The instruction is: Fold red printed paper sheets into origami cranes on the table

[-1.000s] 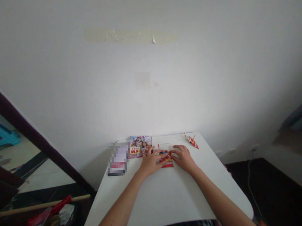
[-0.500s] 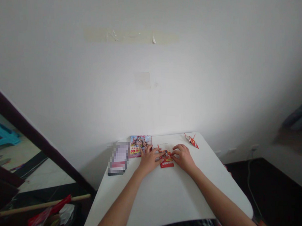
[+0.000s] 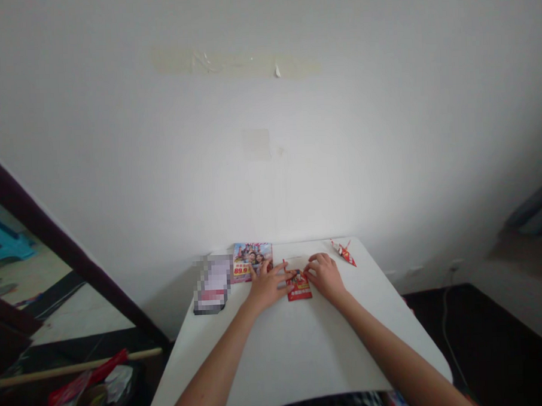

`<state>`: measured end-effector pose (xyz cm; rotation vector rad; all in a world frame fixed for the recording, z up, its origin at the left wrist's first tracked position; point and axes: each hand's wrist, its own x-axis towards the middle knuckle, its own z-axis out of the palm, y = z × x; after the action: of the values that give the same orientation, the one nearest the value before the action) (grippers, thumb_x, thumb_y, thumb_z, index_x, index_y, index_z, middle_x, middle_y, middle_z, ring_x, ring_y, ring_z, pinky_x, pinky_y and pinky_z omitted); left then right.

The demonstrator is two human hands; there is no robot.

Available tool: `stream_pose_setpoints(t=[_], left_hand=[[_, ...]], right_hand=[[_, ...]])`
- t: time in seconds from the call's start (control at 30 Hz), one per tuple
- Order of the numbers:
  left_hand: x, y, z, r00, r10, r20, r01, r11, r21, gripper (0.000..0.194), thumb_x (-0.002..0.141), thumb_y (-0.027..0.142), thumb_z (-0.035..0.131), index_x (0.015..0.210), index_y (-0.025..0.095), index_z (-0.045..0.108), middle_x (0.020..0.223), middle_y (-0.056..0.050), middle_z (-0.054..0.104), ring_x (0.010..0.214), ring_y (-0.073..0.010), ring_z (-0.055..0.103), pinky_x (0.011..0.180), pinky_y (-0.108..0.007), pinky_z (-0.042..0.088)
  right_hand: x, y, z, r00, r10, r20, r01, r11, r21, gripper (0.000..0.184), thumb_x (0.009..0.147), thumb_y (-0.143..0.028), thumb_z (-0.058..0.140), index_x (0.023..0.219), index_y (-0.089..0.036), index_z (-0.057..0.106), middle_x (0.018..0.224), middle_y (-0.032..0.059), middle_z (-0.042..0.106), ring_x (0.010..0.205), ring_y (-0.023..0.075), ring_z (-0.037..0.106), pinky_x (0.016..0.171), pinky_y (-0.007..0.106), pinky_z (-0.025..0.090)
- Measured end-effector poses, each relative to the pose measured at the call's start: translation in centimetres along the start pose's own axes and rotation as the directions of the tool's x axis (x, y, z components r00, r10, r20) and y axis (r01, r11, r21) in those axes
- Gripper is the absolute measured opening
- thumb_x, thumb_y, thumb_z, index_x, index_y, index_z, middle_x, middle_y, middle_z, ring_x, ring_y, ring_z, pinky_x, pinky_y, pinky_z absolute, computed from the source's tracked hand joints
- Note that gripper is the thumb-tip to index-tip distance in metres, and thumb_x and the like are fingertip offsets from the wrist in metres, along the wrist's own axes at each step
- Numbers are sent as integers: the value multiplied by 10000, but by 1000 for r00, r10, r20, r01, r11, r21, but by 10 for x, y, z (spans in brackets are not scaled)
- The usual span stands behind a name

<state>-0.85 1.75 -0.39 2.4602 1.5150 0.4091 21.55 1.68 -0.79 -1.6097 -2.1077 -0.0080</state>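
A red printed sheet of paper [image 3: 300,290] lies on the white table in front of me, its upper part pale and seemingly folded. My left hand [image 3: 270,285] rests on its left side, palm down, with the fingers spread. At the upper right edge of the paper, my right hand [image 3: 323,277] has its thumb and fingertips closed together on it. What exactly lies between those fingertips is too small to see clearly. Beyond my right hand sits a folded red and white paper crane [image 3: 344,252].
A colourful printed leaflet [image 3: 252,257] lies behind my left hand. Left of it is a phone-like object [image 3: 212,286], blurred by pixels. The white table [image 3: 295,351] meets the wall [image 3: 271,197]. At lower left stands a bin [image 3: 93,402] with rubbish and a wooden stick [image 3: 76,368].
My right hand has shifted slightly up and away from me along the paper's right edge. The left hand stays nearly still on the sheet.
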Motion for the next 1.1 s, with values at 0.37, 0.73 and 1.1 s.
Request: stream_pose_setpoints(t=[0.37,0.73,1.1], left_hand=[[1,-3,3,1000,-3,20,3,1000,10,418,891,568,579,1308,570,565,1565,93,443,1500,-437,157,1060,-850,-83],[2,-2,1,1000,-2,-4,2,1000,18,394,894,580,567,1288,579,574,1532,90,489,1479,-406,238,1069,-849,-75],[1,-2,-1,999,-36,21,35,999,32,401,908,582,543,1305,635,512,1563,142,430,1493,-416,198,1039,-878,-65]], right_hand=[[24,-1,8,995,98,-1,-98,994,-46,171,931,-313,600,954,-273,764,1190,65,640,1174,235,497,931,316,410],[38,2,17,988,142,-57,-145,988,-61,194,934,-298,577,970,-259,763,1152,67,643,1144,219,504,920,291,416],[41,-2,24,990,128,-56,-132,988,-83,228,964,-325,537,1015,-255,747,1169,75,634,1130,208,513,936,293,397]])
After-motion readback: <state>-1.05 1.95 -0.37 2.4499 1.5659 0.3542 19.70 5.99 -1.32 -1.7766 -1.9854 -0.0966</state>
